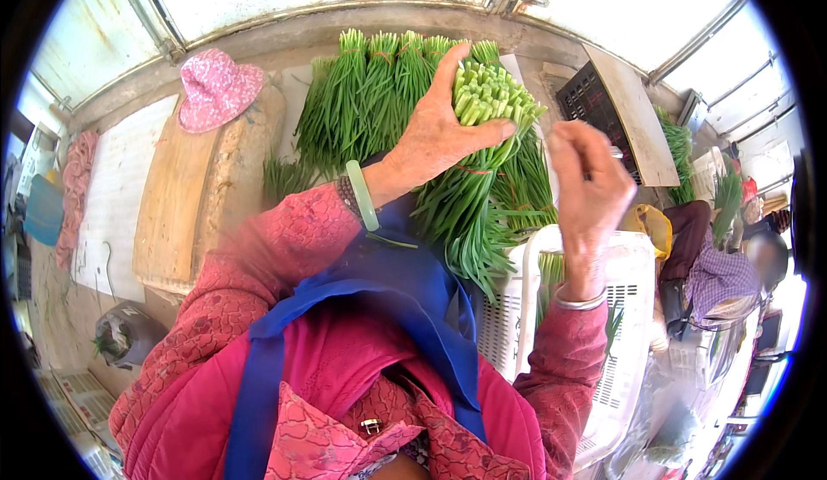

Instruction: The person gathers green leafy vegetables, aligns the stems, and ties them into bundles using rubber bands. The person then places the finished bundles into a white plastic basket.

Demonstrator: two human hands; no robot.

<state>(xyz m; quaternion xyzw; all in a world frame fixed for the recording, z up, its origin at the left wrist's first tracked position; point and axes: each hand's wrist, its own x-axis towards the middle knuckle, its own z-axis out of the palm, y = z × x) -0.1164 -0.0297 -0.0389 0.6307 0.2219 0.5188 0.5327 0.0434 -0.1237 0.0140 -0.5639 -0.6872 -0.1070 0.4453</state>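
Observation:
My left hand [431,132], with a green bangle at the wrist, holds a bundle of green garlic chives [494,102] near its pale cut ends. A thin red band circles this bundle below my thumb, and its leaves hang down towards me. My right hand [589,173] is raised just right of the cut ends, apart from them, fingers curled and a little blurred. Something small and shiny shows by its fingers; I cannot tell what it is. More tied chive bundles [381,92] lie side by side beyond my left hand, cut ends away from me.
A white plastic basket [636,241] with some chives stands at my right. A black crate [594,102] with a board against it is beyond. A pink hat [218,89] rests on a wooden board [174,215] at left. A seated person [723,280] is far right.

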